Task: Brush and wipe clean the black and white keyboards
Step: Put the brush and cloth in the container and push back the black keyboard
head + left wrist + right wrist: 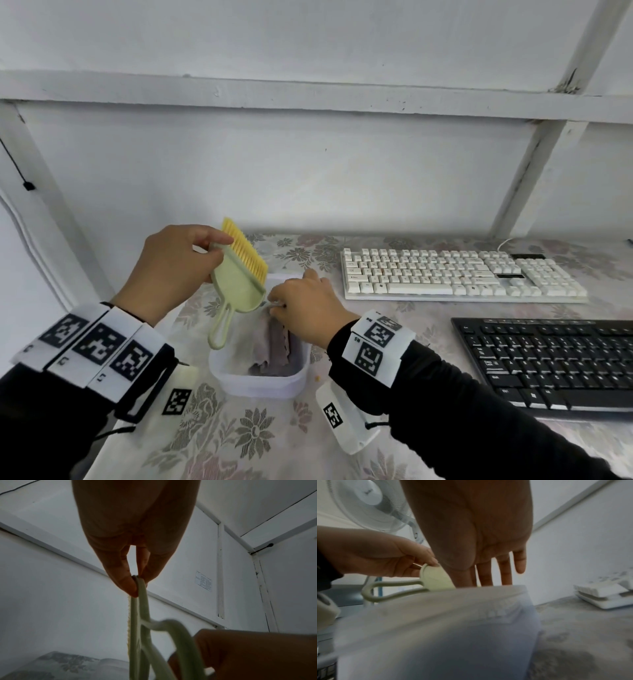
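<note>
My left hand [212,245] pinches the top corner of a pale green brush [236,277] with yellow bristles and holds it tilted above a translucent white container [260,385]. The left wrist view shows thumb and finger of my left hand [137,582] clamped on the brush's edge [143,608]. My right hand [298,298] reaches into the container over a purple-grey cloth [274,346]. In the right wrist view its fingers [505,573] are straight, with the tips hidden behind the container rim [436,596]. The white keyboard [459,274] lies at the back right and the black keyboard [548,359] at the front right.
A floral cloth covers the table [239,435]. A white wall with beams stands close behind it. The table's left edge runs just left of the container. A white fan [368,500] stands off to the left in the right wrist view.
</note>
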Demonstrator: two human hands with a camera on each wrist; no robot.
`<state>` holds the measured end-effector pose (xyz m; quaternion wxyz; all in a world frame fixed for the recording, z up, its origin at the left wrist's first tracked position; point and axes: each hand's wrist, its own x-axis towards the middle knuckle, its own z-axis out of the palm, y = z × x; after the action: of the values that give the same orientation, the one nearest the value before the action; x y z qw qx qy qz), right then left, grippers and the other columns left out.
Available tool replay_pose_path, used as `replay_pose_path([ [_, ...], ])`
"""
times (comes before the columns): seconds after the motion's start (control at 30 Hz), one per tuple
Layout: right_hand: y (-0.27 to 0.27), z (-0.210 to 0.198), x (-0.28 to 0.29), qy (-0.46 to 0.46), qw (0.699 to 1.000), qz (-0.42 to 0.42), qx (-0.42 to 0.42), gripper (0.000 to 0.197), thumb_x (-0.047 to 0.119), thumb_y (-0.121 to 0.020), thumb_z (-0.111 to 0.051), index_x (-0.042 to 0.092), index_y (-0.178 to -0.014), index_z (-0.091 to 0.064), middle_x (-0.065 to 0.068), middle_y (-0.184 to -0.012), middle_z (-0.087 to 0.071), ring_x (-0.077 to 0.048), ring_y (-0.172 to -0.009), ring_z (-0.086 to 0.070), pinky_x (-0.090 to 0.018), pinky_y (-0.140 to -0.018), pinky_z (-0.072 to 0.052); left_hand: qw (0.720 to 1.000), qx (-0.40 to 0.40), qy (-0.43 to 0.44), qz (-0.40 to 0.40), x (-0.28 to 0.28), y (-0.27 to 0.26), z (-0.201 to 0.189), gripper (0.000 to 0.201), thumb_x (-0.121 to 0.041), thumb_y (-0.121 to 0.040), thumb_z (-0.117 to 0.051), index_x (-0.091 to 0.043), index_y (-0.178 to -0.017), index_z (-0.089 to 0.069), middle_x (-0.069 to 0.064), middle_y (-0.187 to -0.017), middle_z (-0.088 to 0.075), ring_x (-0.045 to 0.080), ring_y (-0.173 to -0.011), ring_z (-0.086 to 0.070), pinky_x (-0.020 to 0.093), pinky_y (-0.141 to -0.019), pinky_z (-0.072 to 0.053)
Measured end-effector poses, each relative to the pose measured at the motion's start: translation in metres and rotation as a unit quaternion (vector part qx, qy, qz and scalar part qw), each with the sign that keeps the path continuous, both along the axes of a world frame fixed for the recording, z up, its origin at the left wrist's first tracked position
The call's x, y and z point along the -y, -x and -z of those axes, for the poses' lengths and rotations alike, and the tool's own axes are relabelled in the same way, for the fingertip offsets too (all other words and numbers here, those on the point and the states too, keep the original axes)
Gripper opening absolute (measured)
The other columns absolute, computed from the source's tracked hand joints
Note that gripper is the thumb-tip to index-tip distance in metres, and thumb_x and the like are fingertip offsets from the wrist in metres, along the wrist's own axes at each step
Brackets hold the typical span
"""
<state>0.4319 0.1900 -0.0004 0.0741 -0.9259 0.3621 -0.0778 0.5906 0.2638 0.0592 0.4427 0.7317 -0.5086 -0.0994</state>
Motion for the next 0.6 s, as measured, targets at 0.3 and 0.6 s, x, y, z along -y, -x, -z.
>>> replay_pose_path([
  [0.3,0.009,0.003,-0.004,-0.051,0.981,-0.031,-0.182,0.046,0.056,-0.084,-0.054,0.03,-0.12,-0.061,0.001,-0.119,-0.06,-0.027,-0.13,-0.035,-0.075,-0.095,0.017,0.999,-0.031,0.002,0.029,0.005,0.004,0.01,0.023,-0.007,-0.086,-0.061,-0.028,-0.09,-0.071,-0.011,-0.085,-0.062,0.005,-0.06,-0.066,0.015,-0.062,-0.054],
  [0.6,0.03,-0.015,0.003,-0.108,0.994,0.022,0.001,0.031,0.038,-0.084,-0.064,0.009,-0.091,-0.065,-0.006,-0.099,-0.058,-0.024,-0.093,-0.052,-0.041,-0.092,-0.04,0.984,-0.144,-0.079,0.068,0.007,0.004,0.036,0.02,0.002,-0.085,-0.06,-0.014,-0.093,-0.069,0.011,-0.085,-0.063,0.02,-0.071,-0.062,0.02,-0.058,-0.057],
])
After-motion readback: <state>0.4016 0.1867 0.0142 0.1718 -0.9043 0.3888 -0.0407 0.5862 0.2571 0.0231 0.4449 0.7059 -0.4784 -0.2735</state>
